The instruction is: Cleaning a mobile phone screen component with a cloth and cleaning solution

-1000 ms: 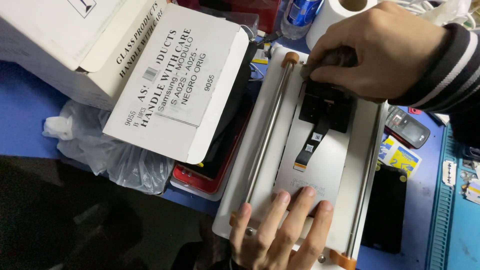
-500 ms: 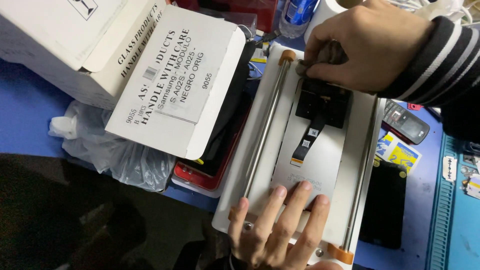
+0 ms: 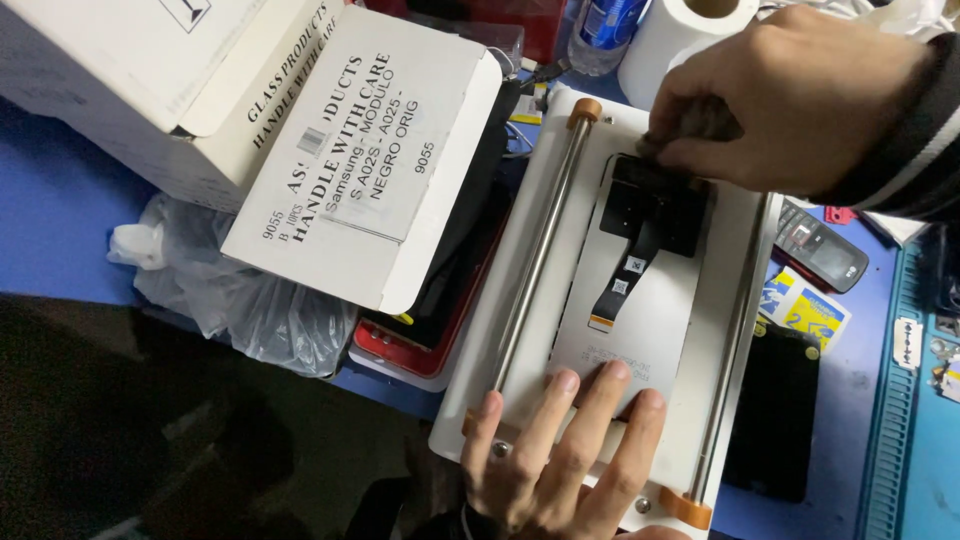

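My right hand (image 3: 800,95) now sits lower over the top edge of the phone screen panel (image 3: 640,300) than a second ago, and a little further to the right; the fingertips (image 3: 672,150) press at the panel's upper corner, just above the black patch. My left hand (image 3: 560,450) creeps slightly up the panel's lower end (fingers spread a touch wider than before). The flex ribbon (image 3: 625,275) shows more fully, no longer crowded by my right hand.
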